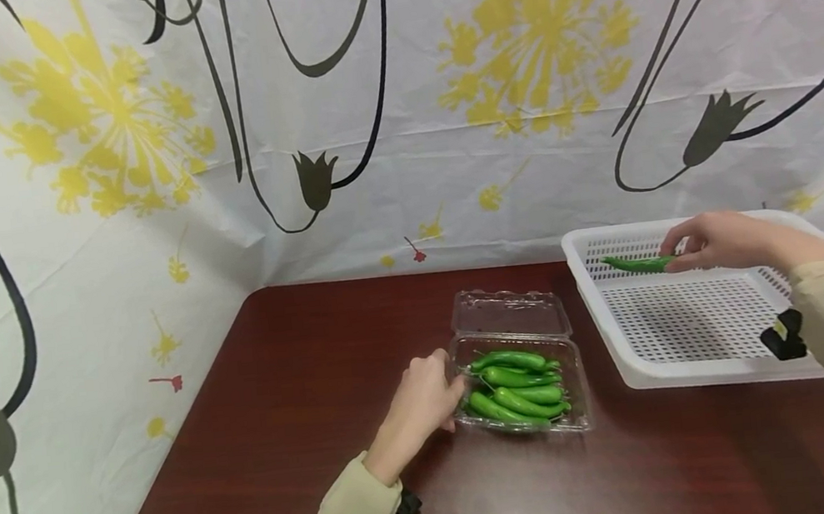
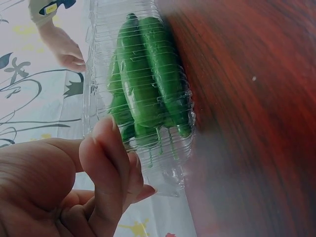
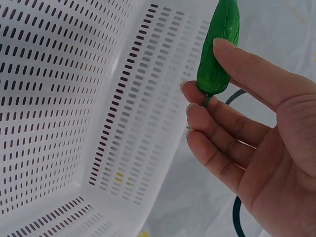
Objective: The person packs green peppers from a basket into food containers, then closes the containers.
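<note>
My right hand (image 1: 719, 241) pinches a green chili pepper (image 1: 637, 264) near its stem end, between thumb and fingers. The pepper is held over the far side of a white perforated plastic basket (image 1: 628, 356). In the right wrist view, the pepper (image 3: 217, 54) hangs beside the basket wall (image 3: 143, 98). My left hand (image 1: 421, 394) holds the left edge of a clear plastic clamshell box (image 1: 581, 407), whose lid lies open at the back. Several green peppers (image 1: 520, 388) lie inside the box. The left wrist view has the curled fingers (image 2: 106, 163) at the box's end.
Both containers stand on a dark reddish-brown table (image 1: 320, 384). A white cloth (image 1: 364, 86) with yellow flowers and dark stems hangs behind and to the left. The basket stands to the right of the box, with a narrow strip of table between them.
</note>
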{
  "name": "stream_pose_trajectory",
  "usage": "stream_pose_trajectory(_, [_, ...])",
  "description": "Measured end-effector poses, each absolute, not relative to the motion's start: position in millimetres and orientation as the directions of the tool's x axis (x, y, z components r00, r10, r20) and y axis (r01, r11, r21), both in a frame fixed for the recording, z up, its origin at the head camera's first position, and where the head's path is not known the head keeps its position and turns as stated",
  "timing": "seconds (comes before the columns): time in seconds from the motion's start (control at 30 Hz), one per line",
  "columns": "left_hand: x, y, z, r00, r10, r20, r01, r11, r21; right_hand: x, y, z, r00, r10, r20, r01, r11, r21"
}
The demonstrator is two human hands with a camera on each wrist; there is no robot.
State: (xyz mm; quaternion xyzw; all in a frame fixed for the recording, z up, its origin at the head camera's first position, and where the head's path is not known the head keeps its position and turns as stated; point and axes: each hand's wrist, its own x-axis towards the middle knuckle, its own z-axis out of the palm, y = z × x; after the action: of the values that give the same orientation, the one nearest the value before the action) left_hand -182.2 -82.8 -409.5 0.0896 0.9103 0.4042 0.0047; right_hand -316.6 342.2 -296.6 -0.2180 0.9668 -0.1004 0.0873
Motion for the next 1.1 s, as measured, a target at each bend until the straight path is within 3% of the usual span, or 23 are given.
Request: stream_pose_trajectory(1.1, [-181.5, -81.0, -408.7, -0.986, 0.159, 0.048, 0.141, 0.651, 0.746, -277.0, 338.9, -288.3, -0.889, -0.454, 0.061, -0.458, 0.879, -0.131])
